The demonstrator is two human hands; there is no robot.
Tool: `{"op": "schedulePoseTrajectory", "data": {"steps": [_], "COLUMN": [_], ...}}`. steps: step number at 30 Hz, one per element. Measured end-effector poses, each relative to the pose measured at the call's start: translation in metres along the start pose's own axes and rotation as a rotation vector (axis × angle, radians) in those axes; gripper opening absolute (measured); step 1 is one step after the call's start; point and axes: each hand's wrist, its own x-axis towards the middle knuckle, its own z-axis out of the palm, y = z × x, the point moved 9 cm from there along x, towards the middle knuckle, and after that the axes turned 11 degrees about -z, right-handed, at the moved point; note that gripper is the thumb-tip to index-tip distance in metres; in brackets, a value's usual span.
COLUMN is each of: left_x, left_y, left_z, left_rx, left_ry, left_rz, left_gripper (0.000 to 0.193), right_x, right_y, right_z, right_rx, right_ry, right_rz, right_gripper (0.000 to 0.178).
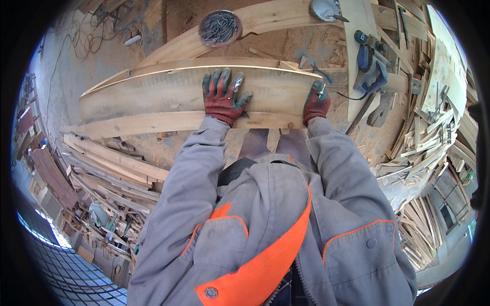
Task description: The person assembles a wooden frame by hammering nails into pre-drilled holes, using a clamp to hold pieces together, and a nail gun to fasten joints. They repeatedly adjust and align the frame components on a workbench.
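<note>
A wide wooden board stretches sideways in front of me, with a narrower plank along its near side. My left hand, in a red and dark grey work glove, lies on the board with its fingers spread. At the board's right end is my right hand, gloved alike and with the fingers curled. A small bright piece that looks like a nail shows at those fingers; the far side of this hand is hidden. Beyond the board, a round bowl full of nails rests on a curved plank.
A blue and black power tool lies on a pale board at the right. A whitish container stands at the far side, near a hammer. Wood scraps pile up at right; stacked planks lie at left. A cord coils at far left.
</note>
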Motion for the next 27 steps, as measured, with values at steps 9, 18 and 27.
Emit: {"op": "schedulePoseTrajectory", "data": {"steps": [9, 18, 27], "left_x": [0.003, 0.042, 0.093], "left_y": [0.005, 0.080, 0.141], "left_z": [-0.003, 0.004, 0.082], "left_rx": [0.041, -0.085, 0.052], "left_ry": [-0.016, -0.113, -0.697], "left_rz": [0.026, 0.107, 0.204], "left_gripper": [0.069, 0.076, 0.066], "right_x": [-0.003, -0.007, -0.004], "right_y": [-0.032, -0.026, -0.040], "right_z": [-0.009, 0.004, -0.002], "right_rx": [0.107, 0.133, 0.246], "right_ry": [0.047, -0.169, -0.225], "right_rz": [-0.146, 0.002, -0.040], "right_gripper": [0.029, 0.034, 0.037]}}
